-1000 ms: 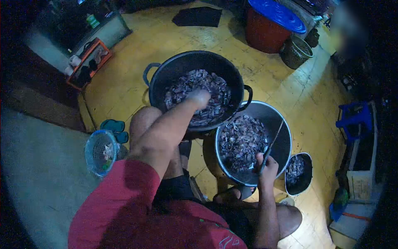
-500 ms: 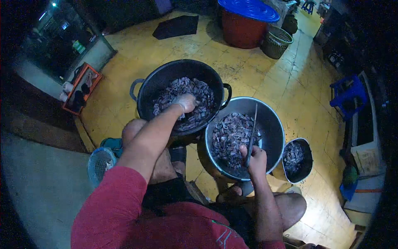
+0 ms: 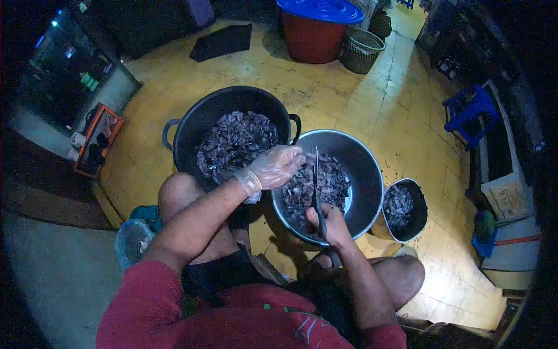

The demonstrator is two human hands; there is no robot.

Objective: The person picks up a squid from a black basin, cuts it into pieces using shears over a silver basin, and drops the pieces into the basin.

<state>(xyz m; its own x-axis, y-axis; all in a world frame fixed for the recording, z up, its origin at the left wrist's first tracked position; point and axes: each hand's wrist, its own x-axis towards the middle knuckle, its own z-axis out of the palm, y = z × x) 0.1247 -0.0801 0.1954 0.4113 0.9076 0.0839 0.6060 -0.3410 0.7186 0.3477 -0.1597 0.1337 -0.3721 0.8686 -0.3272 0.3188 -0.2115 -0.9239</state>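
My left hand (image 3: 276, 167), in a clear plastic glove, is above the gap between the black pot and the steel bowl, fingers pinched together. Whatever they hold is too small to make out. My right hand (image 3: 331, 224) grips dark-handled scissors (image 3: 316, 192), their blades pointing away from me over the bowl, close to my left fingertips. Wet, greyish-purple pieces that look like cut squid (image 3: 238, 142) fill the bottom of the black pot (image 3: 192, 110). Similar pieces (image 3: 319, 183) lie in the steel bowl (image 3: 372, 174).
A smaller container (image 3: 421, 218) of similar pieces stands right of the bowl. A blue basket (image 3: 125, 244) is beside my left leg. Farther off are a red tub (image 3: 311, 41) with a blue lid, a woven basket (image 3: 361, 52), a blue stool (image 3: 472, 116) and an orange rack (image 3: 96, 139).
My left hand has come up out of the black pot and moved right, to the scissors. My right hand has shifted slightly left with the scissors. The whole view has shifted a little.
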